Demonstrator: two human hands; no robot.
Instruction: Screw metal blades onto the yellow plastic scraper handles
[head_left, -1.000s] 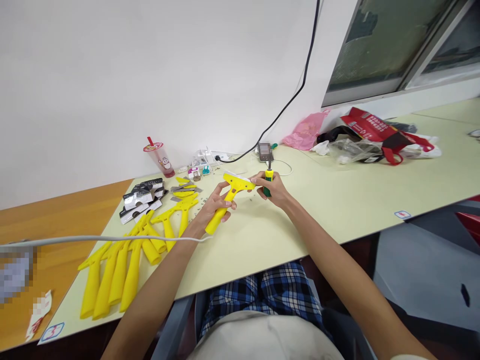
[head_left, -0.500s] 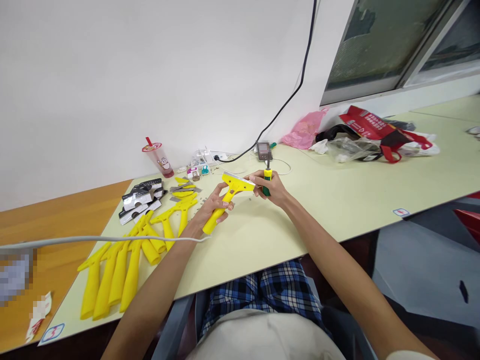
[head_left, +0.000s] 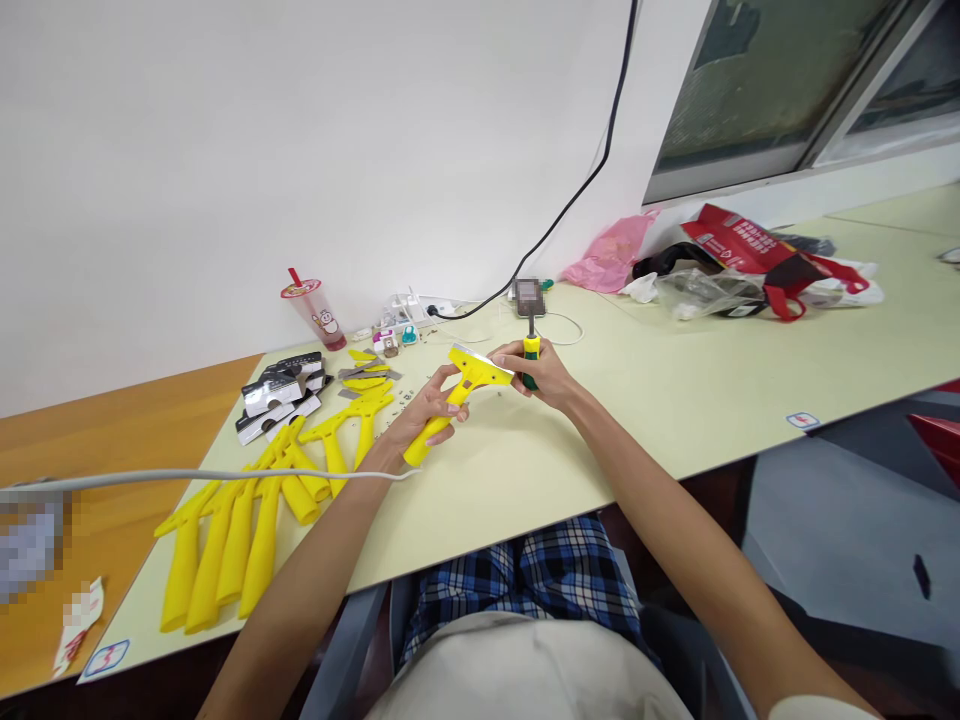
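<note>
My left hand [head_left: 429, 412] grips the handle of a yellow plastic scraper [head_left: 457, 392], held just above the pale green table [head_left: 675, 400]. The scraper's wide head carries a thin metal blade along its far edge. My right hand [head_left: 541, 372] holds a green and yellow screwdriver [head_left: 531, 350] upright, shaft pointing up, while its fingers touch the right end of the scraper head. Both hands meet near the table's middle.
Several yellow scraper handles [head_left: 240, 520] lie at the left, with black and white blade boxes [head_left: 277, 392] and loose metal blades [head_left: 367, 374] behind them. A plastic cup [head_left: 313, 312], power strip [head_left: 409, 306], small device [head_left: 529, 296] and bags [head_left: 750, 262] sit along the wall. A grey cable [head_left: 202, 478] crosses my left arm.
The hands and scraper stay nearly in place; the scraper head has tilted slightly and the view has shifted a little upward.
</note>
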